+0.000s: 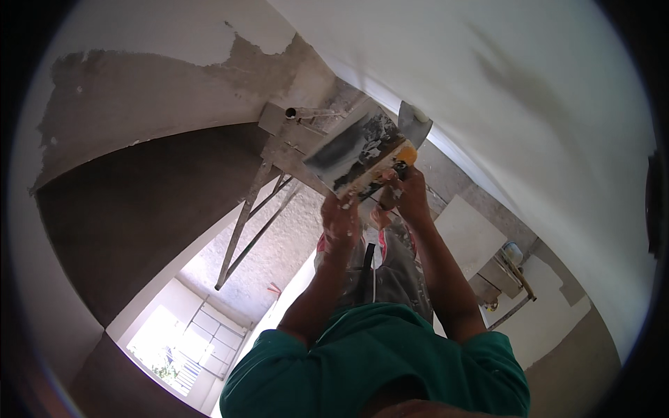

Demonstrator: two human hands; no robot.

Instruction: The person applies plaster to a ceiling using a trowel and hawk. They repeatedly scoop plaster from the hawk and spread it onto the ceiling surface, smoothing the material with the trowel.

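Note:
Smeared with white material, a wide flat plastering trowel (352, 146) is tilted in front of me. My left hand (340, 219) is closed at its lower end. My right hand (408, 191) is closed on a handle at the trowel's right side, near a yellow piece (406, 155); exactly which tool that handle belongs to is unclear. A second metal blade (413, 122) shows behind the trowel's upper right, its handle hidden. Below are my legs in spattered grey trousers (397, 272).
A scaffold of boards and metal tubes (240, 223) stands ahead-left, with more boards (470, 237) and a bucket (513, 253) at right. A white wall (557, 83) rises close on the right, a patchy wall (111, 90) ahead-left. A bright window (160, 341) shows far below left.

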